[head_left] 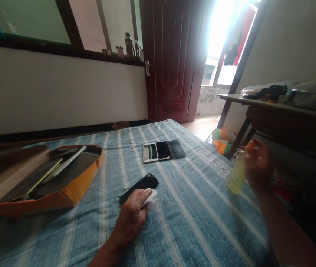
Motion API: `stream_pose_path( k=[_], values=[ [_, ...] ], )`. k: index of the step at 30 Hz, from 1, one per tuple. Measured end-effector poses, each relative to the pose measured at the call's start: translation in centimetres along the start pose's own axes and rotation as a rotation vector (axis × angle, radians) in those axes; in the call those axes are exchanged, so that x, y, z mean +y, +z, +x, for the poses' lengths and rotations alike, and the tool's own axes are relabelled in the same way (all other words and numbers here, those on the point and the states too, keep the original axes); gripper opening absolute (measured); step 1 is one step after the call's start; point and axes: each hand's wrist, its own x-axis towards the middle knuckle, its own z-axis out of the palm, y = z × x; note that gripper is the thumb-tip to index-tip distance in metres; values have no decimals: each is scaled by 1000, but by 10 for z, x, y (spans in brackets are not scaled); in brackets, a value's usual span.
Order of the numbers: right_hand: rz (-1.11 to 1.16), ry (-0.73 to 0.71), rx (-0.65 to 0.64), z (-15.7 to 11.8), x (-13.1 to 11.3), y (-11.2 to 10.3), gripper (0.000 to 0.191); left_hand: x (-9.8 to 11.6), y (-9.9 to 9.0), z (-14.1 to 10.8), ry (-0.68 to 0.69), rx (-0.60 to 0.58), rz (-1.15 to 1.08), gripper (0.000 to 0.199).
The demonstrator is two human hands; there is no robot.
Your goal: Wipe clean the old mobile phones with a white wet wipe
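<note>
Fingers of my left hand [132,212] are closed on a crumpled white tissue [151,200], beside the near end of a black phone [142,184] that lies at a slant on the striped sheet [174,207]. Whether this hand also touches the phone I cannot tell. At the right my right hand [259,163] grips a clear spray bottle [236,174] of yellow liquid with an orange top. Farther back, a white-framed phone [150,152], a black phone [164,150] and a dark grey phone [176,148] lie side by side.
An orange open box [77,189] holding several flat items sits at the left. Beyond the bed stands a dark red door [171,63]. A table [272,102] with bags and a tray is at the right, and a colourful bag [223,141] stands on the floor.
</note>
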Motion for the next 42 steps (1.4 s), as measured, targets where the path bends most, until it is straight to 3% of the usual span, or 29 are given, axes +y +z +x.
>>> stream_pose_path(
  k=[3,8,13,18,23,33,42],
  values=[
    [320,188,-41,-7,-28,7,46,7,-6,3,-106,43,-110,36],
    [542,384,-365,-40,-75,23,38,18,-11,5,-279,68,-220,36],
    [545,308,-608,-71,-96,34,32,27,-12,4,-356,131,-288,38],
    [341,91,-744,-83,-105,44,31,27,-13,4,-392,195,-308,40],
    [201,-56,-785,-92,-117,61,29,20,-17,8,-503,291,-461,42],
    [173,-180,-771,-98,-132,80,27,23,-27,14,-724,361,-1118,47],
    [186,-186,-769,-101,-129,87,34,23,-30,17,-739,381,-1201,47]
  ],
)
